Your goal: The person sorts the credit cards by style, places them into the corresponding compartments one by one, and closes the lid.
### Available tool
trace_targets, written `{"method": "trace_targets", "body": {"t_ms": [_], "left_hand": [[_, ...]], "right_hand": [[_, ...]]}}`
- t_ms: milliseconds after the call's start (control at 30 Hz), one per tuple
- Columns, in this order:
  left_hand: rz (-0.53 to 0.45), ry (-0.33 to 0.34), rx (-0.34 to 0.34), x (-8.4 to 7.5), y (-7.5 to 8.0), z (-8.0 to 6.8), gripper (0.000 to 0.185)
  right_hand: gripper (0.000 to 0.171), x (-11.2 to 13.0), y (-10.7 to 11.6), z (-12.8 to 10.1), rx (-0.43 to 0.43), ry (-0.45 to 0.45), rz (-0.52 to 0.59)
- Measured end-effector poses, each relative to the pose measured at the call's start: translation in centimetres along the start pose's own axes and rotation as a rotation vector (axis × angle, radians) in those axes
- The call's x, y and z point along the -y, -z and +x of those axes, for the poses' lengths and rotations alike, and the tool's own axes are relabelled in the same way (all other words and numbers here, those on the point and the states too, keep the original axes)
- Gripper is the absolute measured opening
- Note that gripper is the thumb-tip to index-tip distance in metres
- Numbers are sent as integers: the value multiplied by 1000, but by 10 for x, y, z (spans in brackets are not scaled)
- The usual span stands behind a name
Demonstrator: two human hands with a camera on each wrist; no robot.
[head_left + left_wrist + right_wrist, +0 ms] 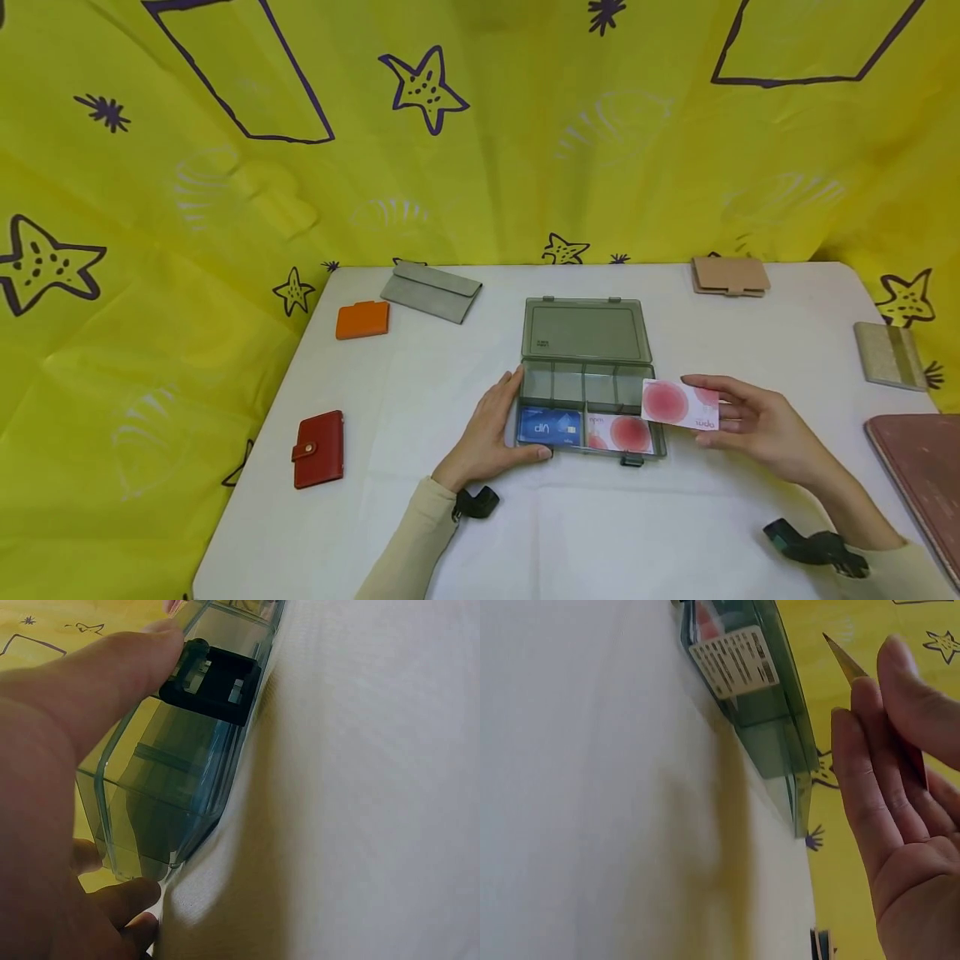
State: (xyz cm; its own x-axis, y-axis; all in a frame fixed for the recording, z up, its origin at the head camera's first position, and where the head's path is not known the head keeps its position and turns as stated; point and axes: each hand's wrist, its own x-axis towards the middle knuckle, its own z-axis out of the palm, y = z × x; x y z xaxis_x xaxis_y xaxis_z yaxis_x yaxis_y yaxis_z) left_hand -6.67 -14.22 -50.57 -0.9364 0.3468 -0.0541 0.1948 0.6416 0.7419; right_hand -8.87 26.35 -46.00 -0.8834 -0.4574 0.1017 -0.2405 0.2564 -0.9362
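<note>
Left hand (491, 433) grip: grasping organizer box (585, 392) | right hand (757, 425) grip: pinching pink card (680, 404)

I see a smoky clear plastic organizer box (585, 392) lying open at the centre of the frame, its lid (583, 330) folded flat toward the top. A row of small compartments runs along its upper half; below them a blue card (549, 426) lies flat in the lower left compartment and a white card with a red circle (619, 433) in the lower right. A black latch (632, 460) sits on its near edge. A second white-and-red card (680, 405) is held flat just right of the box, overlapping its right edge.
</note>
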Motion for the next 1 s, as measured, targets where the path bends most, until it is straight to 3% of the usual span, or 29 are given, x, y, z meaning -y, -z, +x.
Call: {"method": "trace_targets", "body": {"t_ms": [367,600,867,1000], "left_hand": [[-3,2,0,0,0,0,123],[-8,1,0,-2,1,-1,123],[-15,7,-1,-3,2,-1,122],[-10,-7,-6,-3,1,-1,123]], "right_hand": [[76,5,-28,11,74,80,-108],[78,3,-42,16,59,170,-239],[77,3,-47,20,38,157,-360],[86,4,-46,23,42,174,-417]]}}
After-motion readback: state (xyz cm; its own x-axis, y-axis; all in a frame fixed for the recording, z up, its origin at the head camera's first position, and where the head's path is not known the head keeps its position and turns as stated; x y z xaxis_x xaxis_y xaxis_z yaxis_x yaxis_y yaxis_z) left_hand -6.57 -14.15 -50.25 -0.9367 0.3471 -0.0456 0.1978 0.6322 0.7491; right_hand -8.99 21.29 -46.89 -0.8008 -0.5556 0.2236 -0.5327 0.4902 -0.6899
